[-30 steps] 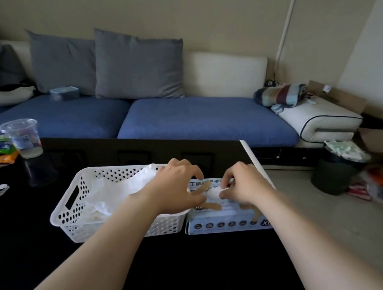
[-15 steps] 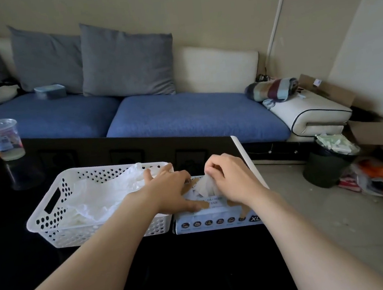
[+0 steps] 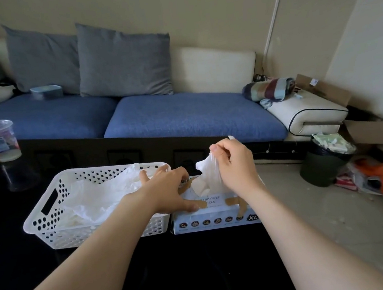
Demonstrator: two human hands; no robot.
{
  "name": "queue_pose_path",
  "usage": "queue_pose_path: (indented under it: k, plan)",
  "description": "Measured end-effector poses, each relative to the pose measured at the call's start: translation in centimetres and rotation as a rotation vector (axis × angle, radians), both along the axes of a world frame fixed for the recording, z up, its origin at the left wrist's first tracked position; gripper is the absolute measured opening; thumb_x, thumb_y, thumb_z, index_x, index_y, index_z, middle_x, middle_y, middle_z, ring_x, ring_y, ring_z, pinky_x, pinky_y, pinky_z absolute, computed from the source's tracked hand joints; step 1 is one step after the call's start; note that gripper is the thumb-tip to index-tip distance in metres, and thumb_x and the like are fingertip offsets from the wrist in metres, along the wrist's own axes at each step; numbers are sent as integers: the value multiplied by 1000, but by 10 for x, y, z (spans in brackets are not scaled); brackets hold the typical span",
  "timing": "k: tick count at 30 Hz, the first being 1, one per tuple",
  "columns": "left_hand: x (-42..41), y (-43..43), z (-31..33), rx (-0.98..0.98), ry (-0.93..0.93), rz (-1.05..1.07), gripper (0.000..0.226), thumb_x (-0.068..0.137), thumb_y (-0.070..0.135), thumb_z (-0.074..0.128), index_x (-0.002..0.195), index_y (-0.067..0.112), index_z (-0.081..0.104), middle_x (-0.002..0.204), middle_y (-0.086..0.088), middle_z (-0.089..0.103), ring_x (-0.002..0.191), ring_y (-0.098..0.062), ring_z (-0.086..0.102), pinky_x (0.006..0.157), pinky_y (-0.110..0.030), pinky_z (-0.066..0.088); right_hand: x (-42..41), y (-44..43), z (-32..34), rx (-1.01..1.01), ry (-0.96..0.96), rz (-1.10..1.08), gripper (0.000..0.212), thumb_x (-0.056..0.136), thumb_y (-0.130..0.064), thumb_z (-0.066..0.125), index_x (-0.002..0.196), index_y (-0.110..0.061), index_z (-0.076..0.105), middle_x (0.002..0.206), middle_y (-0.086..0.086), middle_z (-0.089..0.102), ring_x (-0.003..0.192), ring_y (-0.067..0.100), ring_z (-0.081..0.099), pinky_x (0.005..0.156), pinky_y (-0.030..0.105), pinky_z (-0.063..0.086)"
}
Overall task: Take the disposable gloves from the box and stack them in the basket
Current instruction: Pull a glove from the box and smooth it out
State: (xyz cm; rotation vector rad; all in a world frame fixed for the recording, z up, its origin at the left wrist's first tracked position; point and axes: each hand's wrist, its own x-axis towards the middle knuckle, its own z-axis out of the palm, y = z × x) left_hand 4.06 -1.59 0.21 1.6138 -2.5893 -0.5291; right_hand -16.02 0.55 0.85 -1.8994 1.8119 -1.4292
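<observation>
A blue sofa [image 3: 183, 119] stands behind a black table [image 3: 199, 263]. On the table, a white basket [image 3: 39, 219] with round holes sits just beside the box [image 3: 218, 221], on its left. In the basket lies a loose heap of thin clear gloves [image 3: 100, 193].

The left hand [image 3: 167, 190] is spread out with straight fingers and grips nothing. Its thumb presses on the top of the box, and its other fingers reach toward the far right corner of the basket.

The right hand [image 3: 233, 164] is raised above the box with its fingers curled. It pinches one glove [image 3: 209, 173] between thumb and fingers. The lower end of this glove is in the opening of the box, and its upper end sticks out beside the thumb.
</observation>
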Motion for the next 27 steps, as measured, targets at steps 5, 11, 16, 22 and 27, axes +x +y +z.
queue_pose_path:
  k: [5,11,16,22,27]
  plan:
    - [3,1,-2,6,32,-28,62,78,72,76,127,50,43,134,11,56,147,-26,29,118,-73,1,6,4,3,3,-69,-96,28,112,-29,51,91,-15,62,84,-7,63,77,-7,57,68,3,39]
    - [0,8,5,-38,55,-97,85,88,55,75,144,61,11,101,9,60,134,-34,42,119,-72,-3,12,6,14,46,-221,-140,34,115,-30,43,86,-15,53,81,-7,55,72,5,52,59,10,39]
    - [-5,12,2,-98,-45,-134,73,94,64,62,151,63,16,138,0,55,157,-46,8,116,-75,-16,1,2,4,303,-255,-90,30,113,-33,42,115,-14,65,93,-9,58,89,12,58,68,23,40]
    - [-17,15,2,-222,45,-112,58,92,53,66,146,46,46,137,10,51,146,-28,23,120,-66,4,-3,13,11,369,-241,139,52,84,-42,85,127,-37,55,116,-14,57,109,6,59,89,31,51]
    - [-18,13,0,-142,59,-85,55,92,48,69,142,45,46,113,13,57,137,-25,32,117,-66,11,-15,15,3,380,13,115,43,74,-33,92,109,-39,67,120,-9,58,110,8,59,81,24,49]
